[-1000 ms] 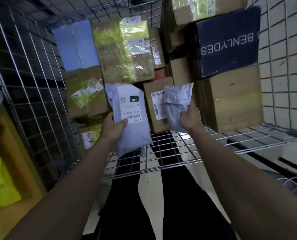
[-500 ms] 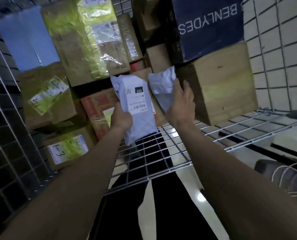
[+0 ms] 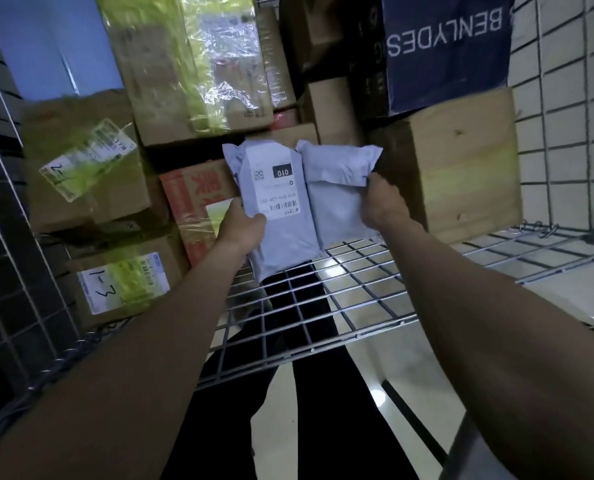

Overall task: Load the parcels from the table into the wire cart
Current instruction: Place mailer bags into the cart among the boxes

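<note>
Item one: your left hand [image 3: 242, 225] is gripping the pale grey plastic mailer bag with the white "010" label [image 3: 275, 209], thumb curled over its lower left edge, fingers hidden behind it.

Item two: your right hand [image 3: 384, 204] is clutching the plain pale grey plastic mailer bag [image 3: 337, 188] at its right edge, fingers curled around the crumpled plastic.

Both bags are standing side by side, touching, above the silver wire cart shelf [image 3: 323, 299], at 12 o'clock from your wrists.

At 2 o'clock, the plain brown cardboard box [image 3: 462, 161] is sitting under the navy blue "BENLYDES" box [image 3: 444, 53]. At 9 o'clock, the brown carton marked "1-3" [image 3: 122, 282] is lying against the cart's left mesh wall.
</note>
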